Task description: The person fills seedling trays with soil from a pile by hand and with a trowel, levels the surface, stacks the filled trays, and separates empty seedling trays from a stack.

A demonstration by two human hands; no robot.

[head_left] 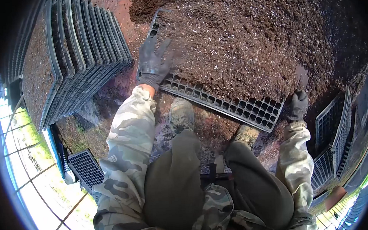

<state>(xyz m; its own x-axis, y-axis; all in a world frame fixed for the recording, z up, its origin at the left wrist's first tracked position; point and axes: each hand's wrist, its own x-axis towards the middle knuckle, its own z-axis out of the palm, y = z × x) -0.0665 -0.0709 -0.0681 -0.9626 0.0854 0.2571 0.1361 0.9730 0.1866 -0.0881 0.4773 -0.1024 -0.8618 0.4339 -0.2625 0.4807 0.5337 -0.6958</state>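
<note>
A black seedling tray (233, 108) lies in front of me, much of it buried under dark potting soil (238, 41) with white flecks. Bare cells show along its near edge and at the right corner. My left hand (153, 60), in a dark glove, is at the tray's left end with its fingers spread, holding nothing. Just right of the tray, my gloved right hand (299, 104) is closed around what looks like the handle of a flat-bladed hand tool (302, 76). The blade points away from me against the soil; its exact kind is unclear.
Soil-filled trays (80, 45) stand in a tall stack at the left. Black trays (334, 132) lean at the right, and another tray (86, 168) sits lower left. My knees and boots are below the seedling tray's near edge.
</note>
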